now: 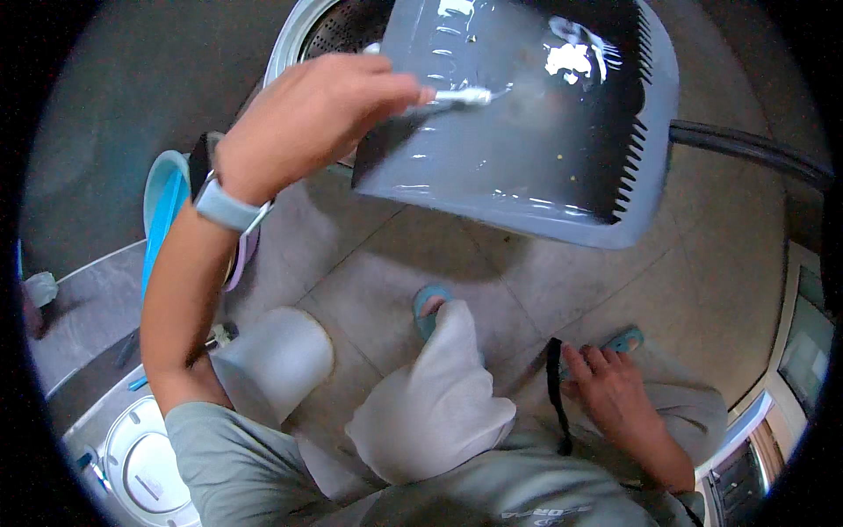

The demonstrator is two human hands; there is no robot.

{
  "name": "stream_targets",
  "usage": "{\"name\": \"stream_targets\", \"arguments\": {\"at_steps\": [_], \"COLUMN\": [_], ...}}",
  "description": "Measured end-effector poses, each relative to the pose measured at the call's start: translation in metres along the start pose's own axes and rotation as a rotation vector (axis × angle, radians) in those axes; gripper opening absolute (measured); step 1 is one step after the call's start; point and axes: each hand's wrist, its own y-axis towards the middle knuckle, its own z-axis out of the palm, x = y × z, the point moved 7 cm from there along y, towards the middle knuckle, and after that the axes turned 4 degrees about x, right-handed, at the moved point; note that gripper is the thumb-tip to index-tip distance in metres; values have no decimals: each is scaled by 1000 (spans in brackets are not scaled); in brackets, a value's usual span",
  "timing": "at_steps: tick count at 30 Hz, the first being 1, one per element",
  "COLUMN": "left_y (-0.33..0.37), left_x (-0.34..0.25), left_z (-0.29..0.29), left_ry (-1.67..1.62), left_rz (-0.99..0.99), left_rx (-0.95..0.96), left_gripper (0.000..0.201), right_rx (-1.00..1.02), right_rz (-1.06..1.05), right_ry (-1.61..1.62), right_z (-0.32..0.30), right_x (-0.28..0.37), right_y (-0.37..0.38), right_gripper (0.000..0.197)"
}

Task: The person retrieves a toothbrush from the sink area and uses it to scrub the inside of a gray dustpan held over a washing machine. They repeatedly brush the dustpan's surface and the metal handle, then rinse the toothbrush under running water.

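My left hand [329, 110], with a pale watch band on its wrist, reaches up and over a grey dustpan [492, 206]. Its fingers close on a slim white tool [461, 95], whose far end points right across the pan's inside; blur hides its exact kind. Wet, shiny patches and small specks show on the dark floor of the pan, and comb-like teeth line its right side. A black pole [746, 149] meets the pan's right edge. Low on the right, my right hand [610, 386] rests over my leg, fingers loosely spread, beside a hanging black strap [555, 386].
Behind the pan, a round perforated metal drum [338, 35] shows at the top. A blue basin [162, 198] stands by the left wall. A white cylindrical container [294, 351] is on the tiled floor [360, 241] near my legs. A white round lid [149, 461] lies lower left.
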Motion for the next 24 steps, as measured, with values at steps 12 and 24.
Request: {"name": "stream_targets", "arguments": {"at_steps": [12, 24], "left_y": [-86, -88], "left_x": [5, -74], "left_z": [-9, 33], "left_ry": [-151, -856], "left_rz": [-338, -657], "left_rx": [-145, -940], "left_gripper": [34, 23], "right_rx": [-202, -228], "right_rz": [-389, -289], "right_ry": [350, 1018], "right_z": [-124, -120], "right_x": [99, 105], "right_y": [100, 136], "right_gripper": [41, 54]}}
